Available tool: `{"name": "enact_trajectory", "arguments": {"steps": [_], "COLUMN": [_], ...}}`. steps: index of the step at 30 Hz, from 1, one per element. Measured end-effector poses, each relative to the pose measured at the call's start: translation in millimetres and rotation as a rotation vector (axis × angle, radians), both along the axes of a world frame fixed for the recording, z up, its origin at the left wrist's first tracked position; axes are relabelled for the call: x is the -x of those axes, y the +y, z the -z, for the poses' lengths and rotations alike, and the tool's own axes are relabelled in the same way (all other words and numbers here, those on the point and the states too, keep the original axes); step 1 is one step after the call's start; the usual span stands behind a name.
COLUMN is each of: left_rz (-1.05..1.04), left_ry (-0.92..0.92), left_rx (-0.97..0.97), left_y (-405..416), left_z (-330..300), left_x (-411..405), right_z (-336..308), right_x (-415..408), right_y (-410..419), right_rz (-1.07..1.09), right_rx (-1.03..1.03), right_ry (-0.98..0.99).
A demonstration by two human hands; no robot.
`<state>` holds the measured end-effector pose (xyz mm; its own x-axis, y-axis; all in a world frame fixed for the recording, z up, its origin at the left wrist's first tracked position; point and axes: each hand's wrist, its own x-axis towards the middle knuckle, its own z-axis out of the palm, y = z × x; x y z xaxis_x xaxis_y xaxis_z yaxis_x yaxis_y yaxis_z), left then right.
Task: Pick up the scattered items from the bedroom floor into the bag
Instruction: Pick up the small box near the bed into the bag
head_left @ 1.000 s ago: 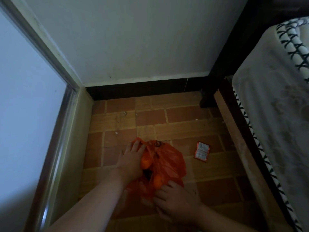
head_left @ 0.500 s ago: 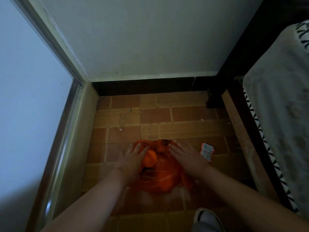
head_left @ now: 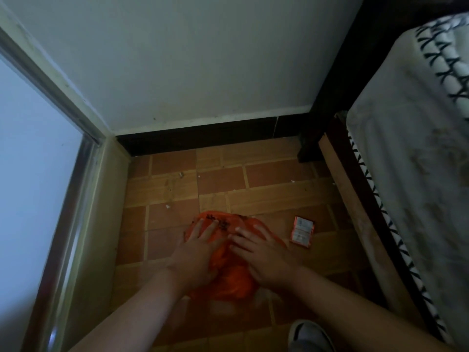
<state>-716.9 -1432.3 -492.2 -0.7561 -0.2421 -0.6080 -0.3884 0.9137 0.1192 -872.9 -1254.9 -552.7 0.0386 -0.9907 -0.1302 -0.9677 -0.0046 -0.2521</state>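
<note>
Two hands lie flat on one orange plastic bag [head_left: 229, 280], head view. Left hand [head_left: 196, 252]: fingers straight and spread, palm down, pressing the bag's left half; fingertips reach its far edge, where dark print shows. Right hand [head_left: 262, 255]: fingers straight, palm down, pressing the bag's right half, just beside the left hand. Bag: crumpled, lying on the brown tiled floor [head_left: 266, 179] beneath both palms, its near end showing between the wrists. One small red-and-white packet [head_left: 302, 231]: flat on the floor, just right of the right hand's fingertips, apart from the bag. Several pale scraps [head_left: 168, 206]: on the tiles beyond the left hand. One grey shoe [head_left: 308, 336]: below the right forearm. Bed with patterned cover [head_left: 416, 174]: far right of the right hand.
</note>
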Motion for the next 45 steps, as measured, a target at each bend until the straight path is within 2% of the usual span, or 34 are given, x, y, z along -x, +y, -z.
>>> {"name": "enact_trajectory", "arguments": {"steps": [5,10,13,18,20,25,33,40,45], "left_rz": [0.074,0.078,0.055,0.03,0.017,-0.054,-0.066,-0.064,-0.083], "left_ry": [-0.079,-0.091,-0.058,0.027,0.07,0.239,0.405,0.414,0.395], "left_rx": [0.064,0.076,0.082,0.053,0.042,-0.024,-0.028,-0.018,-0.023], "left_y": [-0.2,-0.3,-0.7,0.9,1.1,2.0,7.7,0.9,-1.8], "left_z": [0.6,5.6,4.7,5.8,4.0,-4.3,-13.9,-13.3,-14.8], "left_x": [3.0,0.9,5.7,7.8,9.0,11.8,14.2,5.5,1.9], "right_z": [31.9,47.2,48.9,41.3,39.8,41.0,51.8,53.3,62.3], "right_x": [30.2,59.7,61.9,39.1,40.9,71.9,91.0,93.5,95.0], "right_y": [17.9,30.7,33.8,48.3,56.7,72.3,73.6,68.5,72.8], "right_rz": [0.049,0.142,0.245,0.467,0.626,0.982,0.904,0.924,1.138], "right_rx": [-0.318,-0.401,-0.342,0.136,0.237,0.026,-0.277,-0.292,-0.277], "right_ry": [0.097,0.186,0.118,-0.153,-0.186,-0.26,-0.249,-0.104,-0.315]}}
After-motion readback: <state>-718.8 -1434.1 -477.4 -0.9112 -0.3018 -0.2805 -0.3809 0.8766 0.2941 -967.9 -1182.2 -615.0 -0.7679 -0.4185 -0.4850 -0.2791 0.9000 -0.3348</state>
